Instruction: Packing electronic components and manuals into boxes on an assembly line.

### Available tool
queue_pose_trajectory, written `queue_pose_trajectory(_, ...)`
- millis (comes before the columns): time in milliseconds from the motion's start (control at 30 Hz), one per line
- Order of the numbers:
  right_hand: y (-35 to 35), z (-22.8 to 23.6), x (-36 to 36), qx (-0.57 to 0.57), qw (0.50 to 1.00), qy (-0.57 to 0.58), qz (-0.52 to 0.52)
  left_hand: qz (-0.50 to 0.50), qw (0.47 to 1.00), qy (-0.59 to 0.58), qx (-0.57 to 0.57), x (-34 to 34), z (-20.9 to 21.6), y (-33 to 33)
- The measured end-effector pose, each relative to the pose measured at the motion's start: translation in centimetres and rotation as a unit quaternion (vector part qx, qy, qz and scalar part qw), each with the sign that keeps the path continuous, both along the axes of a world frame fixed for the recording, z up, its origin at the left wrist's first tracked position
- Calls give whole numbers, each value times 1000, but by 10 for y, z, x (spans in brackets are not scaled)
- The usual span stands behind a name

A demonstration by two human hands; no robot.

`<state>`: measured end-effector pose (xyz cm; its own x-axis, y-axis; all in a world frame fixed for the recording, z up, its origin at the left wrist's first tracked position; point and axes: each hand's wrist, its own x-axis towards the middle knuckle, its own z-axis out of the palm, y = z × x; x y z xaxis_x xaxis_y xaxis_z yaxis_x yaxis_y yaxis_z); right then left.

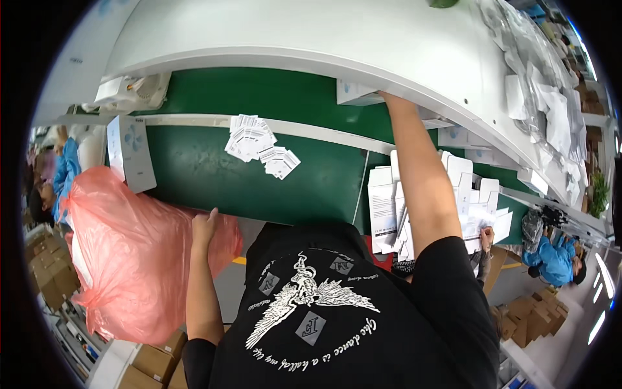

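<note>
At nine o'clock the left hand (204, 228), half-curled, lies by the pink bag (139, 259) and table (201, 162), grip unclear. At one o'clock the right hand (387, 98), mostly shelf-hidden, is beside a white box (356, 93), opening and hold untellable.

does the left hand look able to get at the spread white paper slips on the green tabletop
Likely yes: only green tabletop shows between the left hand and the spread white paper slips.
</note>
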<state>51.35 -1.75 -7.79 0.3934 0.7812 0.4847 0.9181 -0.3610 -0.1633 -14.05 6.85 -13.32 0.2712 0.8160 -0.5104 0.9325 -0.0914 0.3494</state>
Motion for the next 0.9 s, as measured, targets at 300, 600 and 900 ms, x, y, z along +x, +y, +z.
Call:
queue_pose_trajectory(300, -249, 3, -117, -119, 899, 114, -406, 147, 976, -146, -69, -6, -23, -29)
queue_pose_trajectory(600, -376, -6, -198, -146, 861, 248, -420, -234, 940, -249, 15, 201, 30, 2)
queue_pose_trajectory(900, -315, 100, -259, -10, 952, 76, -295, -565, 627, -512, 162, 349, 216, -164)
